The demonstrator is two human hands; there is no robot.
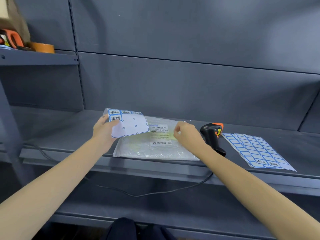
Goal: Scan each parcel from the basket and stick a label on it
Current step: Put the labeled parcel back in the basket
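A flat parcel (155, 144) in a clear plastic bag lies on the grey metal shelf (69, 130) at the centre of the frame, its near edge just at the shelf's front lip. A white shipping label (160, 135) is on top of it, with a barcode near its upper edge, a line of digits below that is too blurred to read, and a small QR code at its lower right.

The left hand (103, 130), left of centre, grips a mostly used label sheet (129, 124) by its left edge and holds it tilted above the parcel's upper left corner. Four blue-bordered stickers remain along the sheet's top and left, each with black handwriting that I cannot make out; the other cells are peeled away.

The right hand (187, 134) hovers over the parcel's right side with fingers curled and thumb and forefinger pinched together; whether a sticker sits between them cannot be told.

Just right of this hand a black handheld scanner (212, 134) with an orange top rests on the shelf, its cable (155, 193) hanging below the front edge. Further right lie two overlapping full label sheets (256, 149), two stickers near the lower edge bearing handwriting. At the upper left, a roll of brown tape (43, 47) stands on a higher shelf.
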